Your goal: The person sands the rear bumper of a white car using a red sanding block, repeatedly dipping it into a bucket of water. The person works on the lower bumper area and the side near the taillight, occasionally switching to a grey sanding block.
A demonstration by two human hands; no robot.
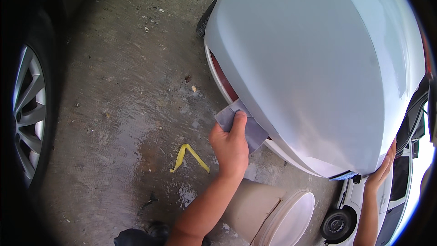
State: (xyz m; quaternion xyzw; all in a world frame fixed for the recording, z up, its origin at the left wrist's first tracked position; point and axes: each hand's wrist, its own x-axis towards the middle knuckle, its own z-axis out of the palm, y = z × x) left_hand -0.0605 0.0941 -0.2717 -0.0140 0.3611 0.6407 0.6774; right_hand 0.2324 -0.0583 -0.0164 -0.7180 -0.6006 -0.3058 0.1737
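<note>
A light grey-blue car bumper (307, 61) fills the upper right of the view, with a red reflector strip (223, 78) along its lower left edge. My left hand (232, 140) pinches a grey sheet (254, 135), which looks like sandpaper, between thumb and fingers. The sheet lies against the bumper's lower edge beside the reflector and partly hides it. At the far right my right hand (384, 167) rests on the bumper's corner, its fingers partly hidden behind the edge; nothing is visible in it.
A pale plastic bucket (254, 205) with a wire handle lies below the bumper. Yellow tape (186, 150) lies folded on the stained concrete floor (112, 109). At the left is another car's wheel (32, 112); a white vehicle (363, 191) stands at the lower right.
</note>
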